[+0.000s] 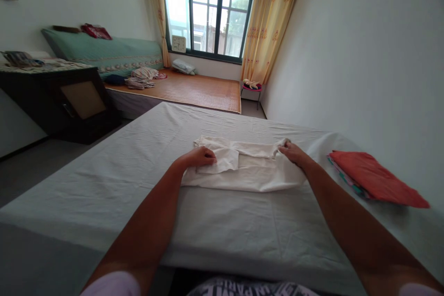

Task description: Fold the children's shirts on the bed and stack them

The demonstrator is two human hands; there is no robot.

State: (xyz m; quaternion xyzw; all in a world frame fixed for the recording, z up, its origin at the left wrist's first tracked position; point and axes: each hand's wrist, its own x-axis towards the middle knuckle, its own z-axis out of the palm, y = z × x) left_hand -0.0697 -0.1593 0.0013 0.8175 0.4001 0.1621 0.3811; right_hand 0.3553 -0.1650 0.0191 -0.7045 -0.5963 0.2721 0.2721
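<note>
A white garment, seemingly a shirt [256,176], lies partly folded on the pale sheet of the table or bed before me. One sleeve is laid over the body at the left. My left hand [204,156] is closed at that sleeve, its fingertips pinching or pressing the cloth. At the garment's right end my right hand [292,151] grips a bunched edge and lifts it a little. Parts of the cloth under both hands are hidden.
To the right, a stack of folded clothes [378,178] with a red piece on top lies by the wall. Beyond the sheet [121,171] stand a bed with a brown mat [201,90], a dark cabinet [83,97] and a small stool [252,88] under the curtain.
</note>
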